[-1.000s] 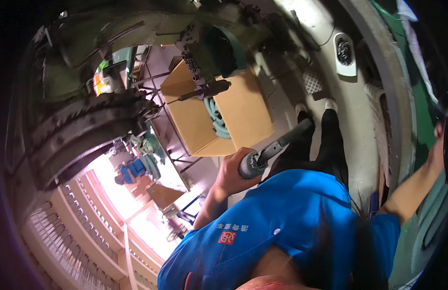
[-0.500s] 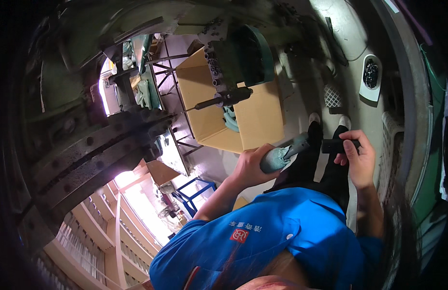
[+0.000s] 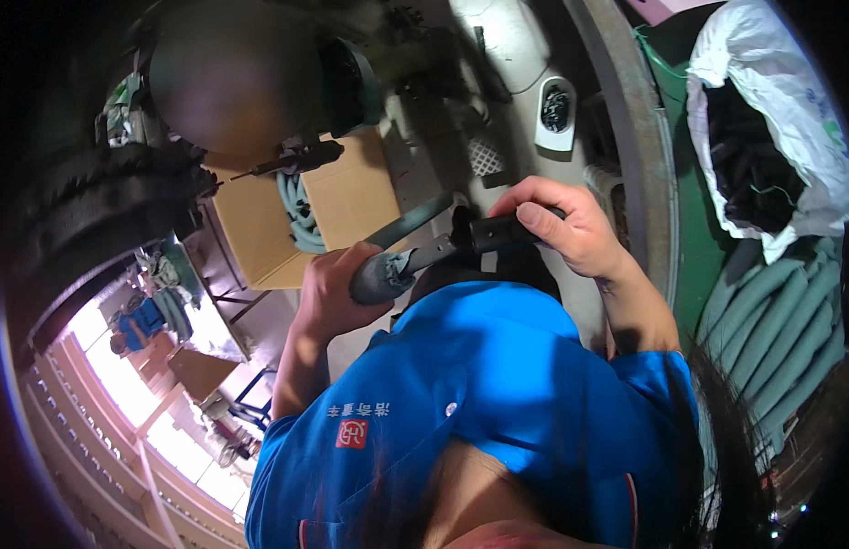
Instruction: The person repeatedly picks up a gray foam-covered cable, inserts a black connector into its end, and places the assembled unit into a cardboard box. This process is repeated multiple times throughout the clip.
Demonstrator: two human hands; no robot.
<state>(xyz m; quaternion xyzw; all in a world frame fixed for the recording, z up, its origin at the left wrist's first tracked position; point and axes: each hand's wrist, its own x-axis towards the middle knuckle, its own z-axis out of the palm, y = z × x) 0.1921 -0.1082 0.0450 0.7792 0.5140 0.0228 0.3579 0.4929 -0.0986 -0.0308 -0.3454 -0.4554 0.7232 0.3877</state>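
A dark machine (image 3: 113, 229) takes up the left and upper left, much of it in deep shadow, with a thin pointed rod (image 3: 269, 167) reaching out toward the middle. The person's blue shirt (image 3: 507, 339) fills the lower centre. Beyond the hands, an open cardboard box (image 3: 356, 188) stands near the machine with curled grey-green lengths (image 3: 294, 215) inside. Along the right side, a pile of longer grey-green tubing (image 3: 777, 334) lies below an open white sack (image 3: 763, 69) with black pieces (image 3: 749, 165) in it. A small white tray (image 3: 554, 139) of dark bits sits on the floor (image 3: 511, 55) farther off. The left hand (image 3: 337, 288) is wrapped around a grey-green tube (image 3: 380, 277), its fingers curled closed on it in front of the body. Another grey-green stretch shows behind that hand; I cannot tell whether it is the same piece. The right hand (image 3: 571, 224) pinches a black sleeve (image 3: 502, 233) between thumb and fingers. A dark flat bar (image 3: 431, 253) sticks out of the tube, its tip just beside the sleeve's near end; whether they touch is unclear.
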